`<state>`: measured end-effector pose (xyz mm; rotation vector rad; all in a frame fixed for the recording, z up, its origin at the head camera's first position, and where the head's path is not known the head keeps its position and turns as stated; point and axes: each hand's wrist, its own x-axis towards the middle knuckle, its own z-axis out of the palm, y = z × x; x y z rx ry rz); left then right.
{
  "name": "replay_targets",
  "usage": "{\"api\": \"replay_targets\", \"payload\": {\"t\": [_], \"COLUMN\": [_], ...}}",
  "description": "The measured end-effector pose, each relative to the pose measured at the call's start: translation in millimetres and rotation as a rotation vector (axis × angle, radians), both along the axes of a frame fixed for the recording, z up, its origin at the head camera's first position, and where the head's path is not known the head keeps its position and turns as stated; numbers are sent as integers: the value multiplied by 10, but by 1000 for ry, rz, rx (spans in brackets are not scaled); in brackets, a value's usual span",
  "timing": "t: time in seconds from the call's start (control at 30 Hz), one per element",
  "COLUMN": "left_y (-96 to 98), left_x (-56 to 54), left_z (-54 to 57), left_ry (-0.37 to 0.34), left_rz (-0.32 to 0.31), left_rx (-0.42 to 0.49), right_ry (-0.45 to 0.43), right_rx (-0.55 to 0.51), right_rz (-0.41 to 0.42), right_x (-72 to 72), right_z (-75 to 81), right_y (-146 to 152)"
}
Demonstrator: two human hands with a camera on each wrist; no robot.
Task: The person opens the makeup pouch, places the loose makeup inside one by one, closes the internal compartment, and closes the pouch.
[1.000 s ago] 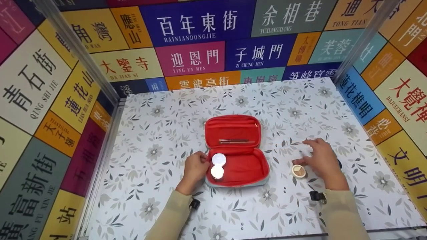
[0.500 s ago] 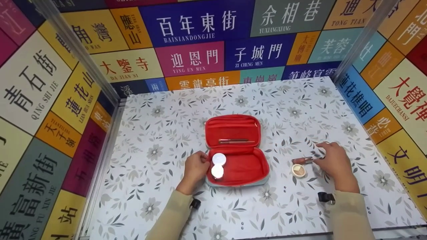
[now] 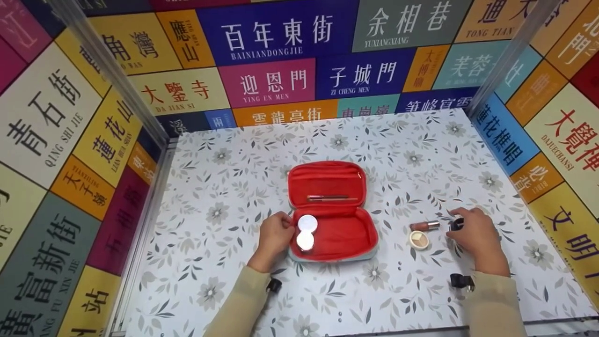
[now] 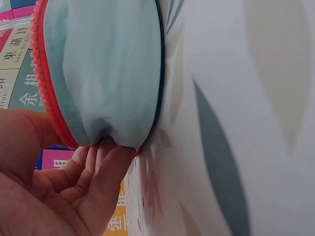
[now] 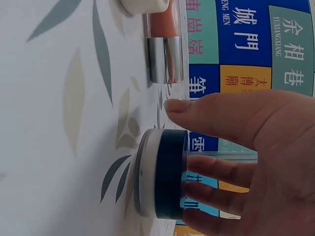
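An unzipped cosmetic bag [image 3: 346, 234] with a red lining lies in the middle of the table. My left hand [image 3: 276, 236] pinches its left side; in the left wrist view, fingers press the pale blue outer wall [image 4: 108, 73] below the red zip. A dark-lidded jar [image 5: 170, 174] stands on the table at the right. My right hand [image 3: 479, 238] is around it, fingers at the lid and thumb spread away from it. Left of that hand lie a lip gloss tube [image 3: 423, 226] and a round three-colour makeup compact [image 3: 419, 240].
Two round, shiny white items [image 3: 307, 224] [image 3: 305, 241] sit inside the bag's left end. Slim makeup brushes [image 3: 330, 198] lie in its raised lid. Panels with street names [image 3: 276, 35] wall in the leaf-patterned table [image 3: 224, 262] at the back and sides.
My right hand has moved right, off the lip gloss tube and over to the dark-lidded jar, uncovering the tube. My left hand stays on the bag's side.
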<state>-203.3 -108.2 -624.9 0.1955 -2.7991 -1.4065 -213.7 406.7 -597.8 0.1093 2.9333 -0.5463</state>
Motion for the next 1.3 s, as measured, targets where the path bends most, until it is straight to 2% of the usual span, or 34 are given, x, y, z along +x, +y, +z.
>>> {"api": "replay_targets", "payload": {"t": [0.37,0.7,1.1,1.3], "left_y": [-5,6,5,1], "left_x": [5,13,10,12], "left_z": [-1,22,12,9], "left_ry": [6,5,4,15], "left_rz": [-1,8,11,5], "left_rx": [4,9,15,3], "right_ry": [4,4,39,26], "right_rx": [-13,-21,-9,2], "right_rz": [31,14,2,-5], "right_x": [16,-1,27,28], "right_z": [-70,-113,-28,2], "right_y": [113,125,58,6]}}
